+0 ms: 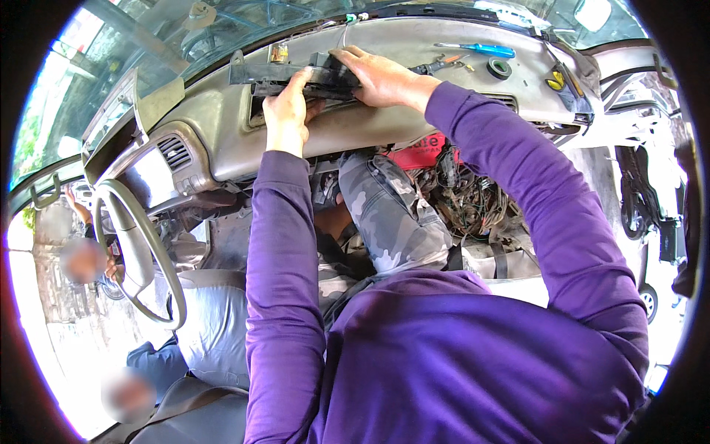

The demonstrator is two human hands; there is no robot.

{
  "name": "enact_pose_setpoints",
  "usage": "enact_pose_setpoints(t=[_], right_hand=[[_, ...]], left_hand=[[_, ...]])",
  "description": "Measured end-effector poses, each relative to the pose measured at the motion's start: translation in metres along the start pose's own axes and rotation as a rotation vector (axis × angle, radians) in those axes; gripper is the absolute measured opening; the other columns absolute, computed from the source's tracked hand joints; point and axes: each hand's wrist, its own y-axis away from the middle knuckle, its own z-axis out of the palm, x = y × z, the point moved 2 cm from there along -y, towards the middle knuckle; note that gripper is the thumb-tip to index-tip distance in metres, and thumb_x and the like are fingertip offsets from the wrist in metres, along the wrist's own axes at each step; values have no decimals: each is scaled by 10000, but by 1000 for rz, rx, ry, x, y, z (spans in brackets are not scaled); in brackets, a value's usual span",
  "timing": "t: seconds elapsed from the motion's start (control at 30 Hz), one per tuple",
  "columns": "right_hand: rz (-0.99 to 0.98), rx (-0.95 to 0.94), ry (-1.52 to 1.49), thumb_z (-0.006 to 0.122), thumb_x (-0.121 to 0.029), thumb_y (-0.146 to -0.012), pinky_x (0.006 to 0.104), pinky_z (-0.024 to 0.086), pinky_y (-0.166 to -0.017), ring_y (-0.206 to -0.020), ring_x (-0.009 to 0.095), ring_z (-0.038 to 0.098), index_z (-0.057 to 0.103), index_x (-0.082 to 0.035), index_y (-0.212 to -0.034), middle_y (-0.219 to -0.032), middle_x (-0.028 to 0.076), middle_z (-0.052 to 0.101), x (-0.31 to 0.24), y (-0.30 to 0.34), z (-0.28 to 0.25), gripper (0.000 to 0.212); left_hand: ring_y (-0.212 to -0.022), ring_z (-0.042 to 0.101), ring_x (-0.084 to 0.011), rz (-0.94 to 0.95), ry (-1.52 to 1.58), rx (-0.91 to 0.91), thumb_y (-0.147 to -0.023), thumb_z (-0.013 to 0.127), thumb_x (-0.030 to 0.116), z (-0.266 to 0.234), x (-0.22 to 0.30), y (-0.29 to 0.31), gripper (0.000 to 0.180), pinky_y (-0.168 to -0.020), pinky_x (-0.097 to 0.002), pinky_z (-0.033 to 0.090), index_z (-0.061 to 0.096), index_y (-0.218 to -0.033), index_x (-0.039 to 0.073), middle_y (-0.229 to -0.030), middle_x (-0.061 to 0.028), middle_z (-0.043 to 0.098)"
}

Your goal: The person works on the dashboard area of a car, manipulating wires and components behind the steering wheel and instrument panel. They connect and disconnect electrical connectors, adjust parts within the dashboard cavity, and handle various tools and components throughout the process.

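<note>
— Up on the dashboard (pixel 222 126), what do the hands have?

— Both hold a black plastic panel (pixel 310 80) that sits in the opening at the top of the dashboard. The left hand (pixel 287 111) grips its near edge, fingers curled shut around it. The right hand (pixel 381 78) lies flat on top, fingers spread and pressing down.

— Is the panel heavy?

— I think it is light and stiff, but thin plastic can snap. Holding both ends, like now, looks safest.

— What else is around?

— Down low, a mess of wires (pixel 473 200) and a red box (pixel 421 154) with white print. Farther back, a blue screwdriver (pixel 481 49), a roll of black tape (pixel 499 69), and a small yellow tag (pixel 279 53).
</note>
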Motion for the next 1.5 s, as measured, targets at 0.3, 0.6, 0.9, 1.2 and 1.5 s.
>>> enact_pose_setpoints(t=[0.3, 0.6, 0.9, 1.2, 1.5], right_hand=[[69, -86, 76, 870, -252, -759, 469, 538, -1019, -1238, 436, 615, 427, 49, -1463, -1382, 260, 573, -8, -16, 10, 885], [31, -190, -33, 904, -341, -712, 463, 523, -1012, -1205, 411, 644, 510, 48, -1414, -1248, 260, 684, 15, -41, -2, 894], [42, -370, -113, 842, -169, -772, 453, 496, -1060, -1267, 373, 618, 470, 6, -1488, -1358, 226, 650, 26, -48, -18, 826], [-75, -325, 5, 762, -56, -802, 474, 507, -1038, -1232, 432, 610, 437, 38, -1470, -1354, 267, 606, 21, -41, -15, 750], [-29, -223, -61, 650, 5, -832, 487, 494, -1043, -1227, 458, 600, 440, 48, -1436, -1419, 265, 537, 11, -30, -6, 640]], left_hand=[[-1067, 680, -379, -244, 108, -96, -991, 677, 288, -5, 5, -27, 469, -815, -503, 650, 559, -1345, 2, -1277, -211, 640], [-950, 733, -292, 99, 1, -203, -963, 742, 155, -11, -23, -19, 334, -856, -426, 639, 645, -1172, -87, -1142, -177, 714], [-1039, 706, -315, 11, 14, -101, -1007, 665, 160, -7, -17, -6, 314, -853, -427, 633, 642, -1169, -108, -1182, -204, 690], [-1126, 664, -359, -122, 115, -214, -1038, 566, 136, -15, -16, -10, 323, -994, -475, 584, 597, -1246, -108, -1256, -227, 654], [-1132, 667, -312, -22, -53, -112, -1002, 671, 129, -5, -7, -1, 343, -945, -461, 610, 650, -1254, -104, -1288, -199, 660]])
